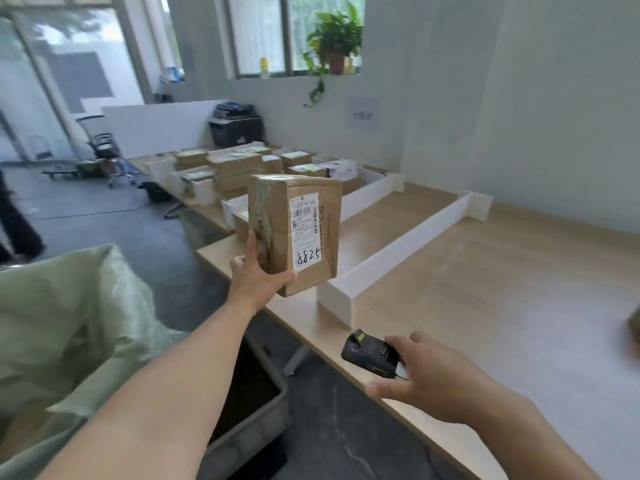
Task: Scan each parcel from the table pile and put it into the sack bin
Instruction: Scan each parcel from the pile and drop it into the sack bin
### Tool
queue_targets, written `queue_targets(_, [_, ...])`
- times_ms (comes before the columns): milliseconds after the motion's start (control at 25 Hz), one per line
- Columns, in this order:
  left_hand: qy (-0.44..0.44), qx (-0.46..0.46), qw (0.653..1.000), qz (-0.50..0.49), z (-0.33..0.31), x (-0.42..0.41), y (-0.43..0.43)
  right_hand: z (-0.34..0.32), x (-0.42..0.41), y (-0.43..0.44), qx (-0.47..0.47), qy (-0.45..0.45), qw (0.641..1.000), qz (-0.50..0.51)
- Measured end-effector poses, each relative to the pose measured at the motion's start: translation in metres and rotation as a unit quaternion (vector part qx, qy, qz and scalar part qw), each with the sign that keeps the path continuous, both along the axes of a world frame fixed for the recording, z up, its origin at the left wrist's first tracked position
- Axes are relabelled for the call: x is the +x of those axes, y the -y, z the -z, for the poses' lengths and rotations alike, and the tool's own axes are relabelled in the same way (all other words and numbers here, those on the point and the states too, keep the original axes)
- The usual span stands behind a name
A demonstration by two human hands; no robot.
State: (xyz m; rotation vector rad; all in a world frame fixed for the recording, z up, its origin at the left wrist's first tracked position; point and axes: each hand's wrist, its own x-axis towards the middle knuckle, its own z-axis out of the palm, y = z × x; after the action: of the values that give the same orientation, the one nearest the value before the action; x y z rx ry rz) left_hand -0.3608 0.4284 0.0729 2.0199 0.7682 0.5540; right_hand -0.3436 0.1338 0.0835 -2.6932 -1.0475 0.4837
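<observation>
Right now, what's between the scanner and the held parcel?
In the head view, only the near end of the white divider and bare tabletop lie between the scanner and the parcel.

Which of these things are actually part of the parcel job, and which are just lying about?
In the job: parcel, held by left hand; scanner, in right hand; sack; pile of parcels.
Lying about: printer; plant; bottle; dividers.

One wide-angle view, worn on the person's head, looks forward and down along a wooden table (502,289) toward a far windowed wall (433,81). Both arms come in from the bottom edge, close to the lens: left hand (256,275) holding a parcel (294,233) mid-frame, right hand (436,375) holding a scanner (370,351) lower right.
</observation>
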Motion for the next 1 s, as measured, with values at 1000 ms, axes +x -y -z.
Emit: queue_targets(1000, [-0.244,0.051,0.864,-0.438,0.034,-0.382,-0.235,-0.017,-0.153,-0.35,-0.034,0.025,0.905,-0.423])
